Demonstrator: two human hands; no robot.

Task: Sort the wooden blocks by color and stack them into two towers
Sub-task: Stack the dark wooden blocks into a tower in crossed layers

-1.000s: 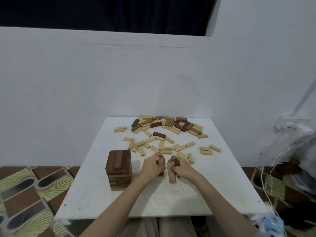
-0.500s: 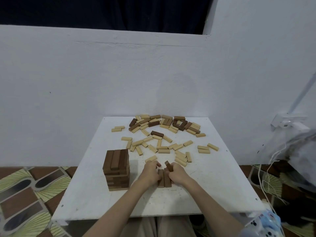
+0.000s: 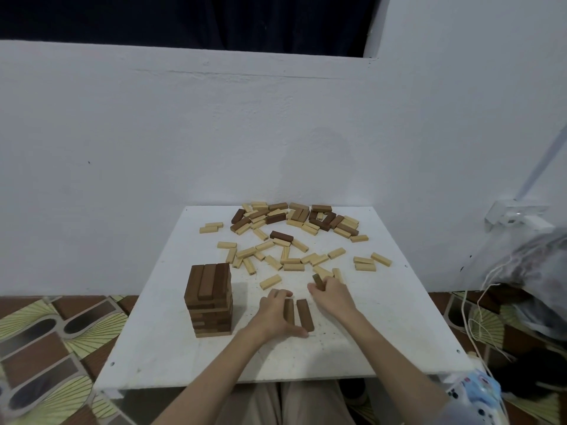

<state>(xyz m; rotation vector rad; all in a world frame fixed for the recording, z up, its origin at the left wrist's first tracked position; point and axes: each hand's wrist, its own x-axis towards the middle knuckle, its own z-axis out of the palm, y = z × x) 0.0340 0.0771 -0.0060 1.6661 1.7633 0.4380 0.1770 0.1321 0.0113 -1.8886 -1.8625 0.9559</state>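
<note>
A tower of dark brown blocks (image 3: 210, 299) stands on the left part of the white table (image 3: 171, 354). Two dark blocks (image 3: 304, 314) lie side by side in front of me. My left hand (image 3: 273, 314) touches the left one of the pair, thumb at its near end. My right hand (image 3: 333, 294) holds a third dark block (image 3: 318, 280) up off the table, to the right of the pair. Loose light blocks (image 3: 291, 260) lie mid-table, and a mixed pile of light and dark blocks (image 3: 294, 219) is at the far edge.
A white wall runs close behind the table. White cables (image 3: 478, 320) and a grey bag (image 3: 537, 271) sit off the right edge. A patterned floor mat (image 3: 52, 342) lies to the left. My knees show under the near table edge.
Both hands came back toward me from the loose blocks and two dark blocks were laid flat side by side. My right hand then moved right and away, lifting a third dark block.
</note>
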